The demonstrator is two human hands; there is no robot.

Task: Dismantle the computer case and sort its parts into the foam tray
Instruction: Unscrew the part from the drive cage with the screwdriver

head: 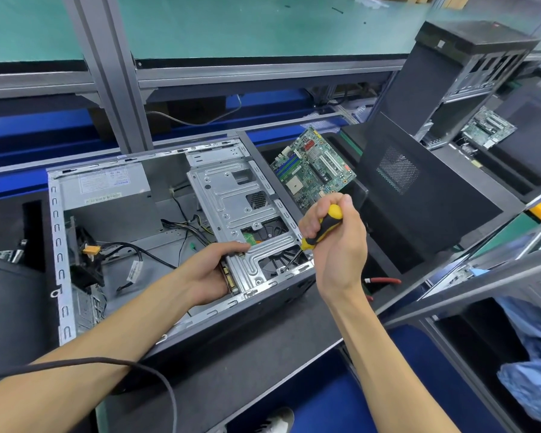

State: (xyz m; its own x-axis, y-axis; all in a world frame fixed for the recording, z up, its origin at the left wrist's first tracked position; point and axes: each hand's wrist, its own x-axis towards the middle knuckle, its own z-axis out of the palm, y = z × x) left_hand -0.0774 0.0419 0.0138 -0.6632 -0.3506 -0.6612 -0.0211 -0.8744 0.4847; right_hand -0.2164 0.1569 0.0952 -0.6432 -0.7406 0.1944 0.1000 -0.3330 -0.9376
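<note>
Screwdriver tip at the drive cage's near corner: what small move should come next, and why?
Probably turn the screwdriver to back out that corner screw: the right hand grips its handle, the tip sits at the drive cage corner, and the left hand steadies the cage.

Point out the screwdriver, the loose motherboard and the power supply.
screwdriver [324, 228]: head view, on its yellow-black handle.
motherboard [313, 168]: head view, on the board's middle.
power supply [107, 189]: head view, on its labelled top.
</note>
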